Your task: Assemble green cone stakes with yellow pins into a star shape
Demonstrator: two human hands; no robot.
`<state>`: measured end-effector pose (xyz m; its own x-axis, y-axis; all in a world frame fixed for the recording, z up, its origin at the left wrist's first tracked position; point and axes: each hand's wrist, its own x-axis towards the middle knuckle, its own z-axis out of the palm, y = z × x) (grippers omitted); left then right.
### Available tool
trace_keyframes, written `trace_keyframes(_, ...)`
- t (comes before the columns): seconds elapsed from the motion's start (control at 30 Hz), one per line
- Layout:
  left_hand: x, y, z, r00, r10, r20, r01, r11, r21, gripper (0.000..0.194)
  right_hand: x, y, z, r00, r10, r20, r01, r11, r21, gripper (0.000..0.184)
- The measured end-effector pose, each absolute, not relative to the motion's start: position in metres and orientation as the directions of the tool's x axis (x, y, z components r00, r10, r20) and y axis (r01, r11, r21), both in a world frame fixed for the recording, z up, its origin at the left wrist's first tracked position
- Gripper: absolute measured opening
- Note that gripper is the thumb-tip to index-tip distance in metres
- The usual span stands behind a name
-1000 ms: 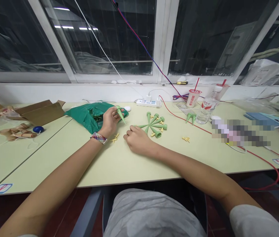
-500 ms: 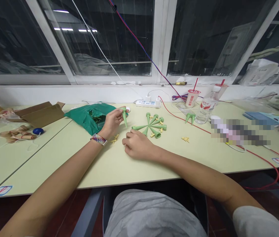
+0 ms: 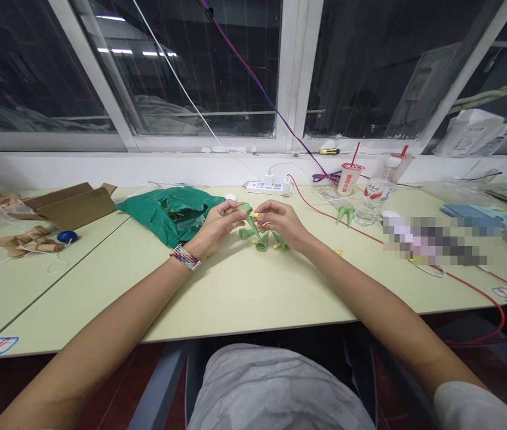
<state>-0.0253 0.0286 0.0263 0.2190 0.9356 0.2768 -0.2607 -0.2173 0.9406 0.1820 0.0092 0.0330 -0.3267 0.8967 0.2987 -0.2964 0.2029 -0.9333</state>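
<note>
Pinched in the fingers of my left hand (image 3: 216,230) is a green plastic watering spike (image 3: 252,224), tilted with its wide end up and its tip down. Close against its upper part, the fingers of my right hand (image 3: 288,226) are closed on a small yellow valve (image 3: 255,215). Whether the valve is seated in the spike, I cannot tell. Below and behind both hands, other green spikes (image 3: 261,244) lie fanned out on the table, partly hidden, with small yellow valves (image 3: 276,245) beside them. Two more green spikes (image 3: 346,214) stand farther right.
A green plastic bag (image 3: 150,209) lies left of my hands, near an open cardboard box (image 3: 74,206) and wooden toys with a blue ball (image 3: 67,236). A water bottle (image 3: 374,194), a cup with a straw (image 3: 350,179) and a red cable (image 3: 325,213) are to the right.
My left hand has moved right with the spike, over the fanned-out ones. My right hand has risen from the table to meet it, bringing a yellow valve.
</note>
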Motion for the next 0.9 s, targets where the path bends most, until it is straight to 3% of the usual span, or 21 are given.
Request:
trace_keyframes(0.27,-0.0235,0.0270,0.0245,0.268,0.920,0.285,-0.268,-0.213,0.940,0.041,0.1869,0.0121,0.0323,-0.431,0.866,0.255,-0.365,0.091,-0.927,0.020)
trace_keyframes(0.9,-0.0308,0.0335,0.0178,0.280,0.929,0.242,-0.237,-0.177,0.955,0.045,0.1911,0.0191,0.0302,-0.460,0.871,0.172,-0.387,-0.023,-0.922,0.024)
